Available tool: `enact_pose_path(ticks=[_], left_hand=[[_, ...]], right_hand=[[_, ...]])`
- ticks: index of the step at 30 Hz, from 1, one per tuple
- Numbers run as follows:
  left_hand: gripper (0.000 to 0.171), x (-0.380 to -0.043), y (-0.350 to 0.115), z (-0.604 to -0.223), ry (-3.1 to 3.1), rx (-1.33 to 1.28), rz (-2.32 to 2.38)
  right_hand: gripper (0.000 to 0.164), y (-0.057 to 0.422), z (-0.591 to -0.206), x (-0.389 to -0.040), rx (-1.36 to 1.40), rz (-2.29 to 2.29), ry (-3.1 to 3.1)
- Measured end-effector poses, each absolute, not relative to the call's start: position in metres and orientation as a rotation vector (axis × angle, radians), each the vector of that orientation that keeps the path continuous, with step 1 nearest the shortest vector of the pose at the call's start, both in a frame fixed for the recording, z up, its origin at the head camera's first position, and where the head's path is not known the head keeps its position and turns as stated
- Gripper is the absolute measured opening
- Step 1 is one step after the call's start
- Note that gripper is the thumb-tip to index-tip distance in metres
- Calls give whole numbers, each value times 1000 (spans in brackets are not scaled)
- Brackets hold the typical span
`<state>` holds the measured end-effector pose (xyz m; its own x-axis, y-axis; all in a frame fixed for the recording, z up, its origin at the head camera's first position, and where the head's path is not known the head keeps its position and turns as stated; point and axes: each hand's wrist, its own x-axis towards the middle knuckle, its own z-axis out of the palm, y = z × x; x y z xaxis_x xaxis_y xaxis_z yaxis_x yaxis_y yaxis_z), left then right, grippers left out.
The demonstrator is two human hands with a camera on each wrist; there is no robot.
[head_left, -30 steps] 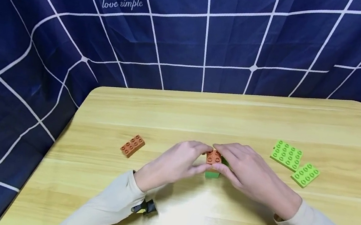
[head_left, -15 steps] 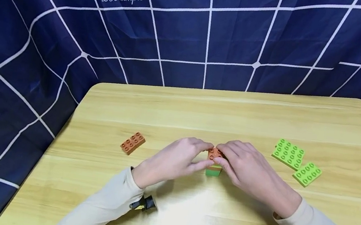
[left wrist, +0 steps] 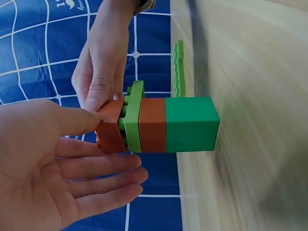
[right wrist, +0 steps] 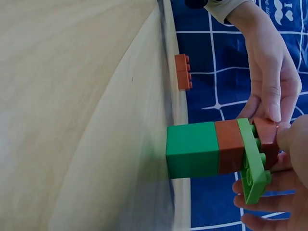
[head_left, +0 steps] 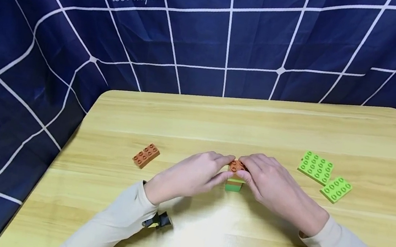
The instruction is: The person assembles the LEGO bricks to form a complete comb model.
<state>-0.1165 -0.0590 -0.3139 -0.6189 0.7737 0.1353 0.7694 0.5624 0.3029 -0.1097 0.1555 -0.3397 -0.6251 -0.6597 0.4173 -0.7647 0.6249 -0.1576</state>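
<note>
A small tower stands on the table: a dark green block [left wrist: 191, 126] at the bottom, a brown-orange brick [left wrist: 152, 126] above it, then a light green plate [right wrist: 252, 166] jutting out to one side. Uppermost is another brown-orange brick [head_left: 236, 167], tilted on the plate's studs with a gap along one side. My left hand [head_left: 192, 174] pinches this top brick between thumb and fingers, its other fingers extended beside the tower. From the opposite side my right hand [head_left: 278, 189] grips the same brick, thumb at the near face.
A loose brown-orange brick [head_left: 146, 156] lies on the wooden table [head_left: 182, 125] to the left. Two light green studded plates, a larger one [head_left: 316, 167] and a smaller one [head_left: 336, 189], lie to the right. A dark blue gridded cloth [head_left: 194, 46] hangs behind the table.
The top brick has shifted slightly away from me, so the light green and brown-orange layers beneath now show. Both hands keep their grip; the right thumb has moved a little. The head view has shifted slightly.
</note>
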Motion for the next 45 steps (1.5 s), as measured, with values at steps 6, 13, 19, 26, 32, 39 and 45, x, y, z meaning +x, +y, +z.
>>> enact_pose_path(ticks=[6, 13, 19, 26, 32, 39, 45], left_hand=[[45, -118, -59, -314, 2757, 1335, 505], [51, -120, -60, -311, 2755, 1293, 451], [47, -121, -57, -311, 2751, 1342, 430], [45, -121, -55, -311, 2769, 1337, 419], [48, -117, -55, -312, 2830, 1399, 296], [49, -116, -54, -315, 2897, 1444, 173], [48, -114, -57, -319, 2935, 1477, 127]], right_hand=[[47, 157, -341, -111, 1139, 465, -2561], [42, 158, -341, -112, 1132, 480, -2575], [38, 158, -343, -113, 1156, 513, -2563], [27, 156, -343, -111, 1132, 547, -2632], [32, 156, -340, -109, 1105, 532, -2695], [50, 160, -336, -109, 1088, 447, -2734], [49, 159, -335, -108, 1109, 422, -2698]])
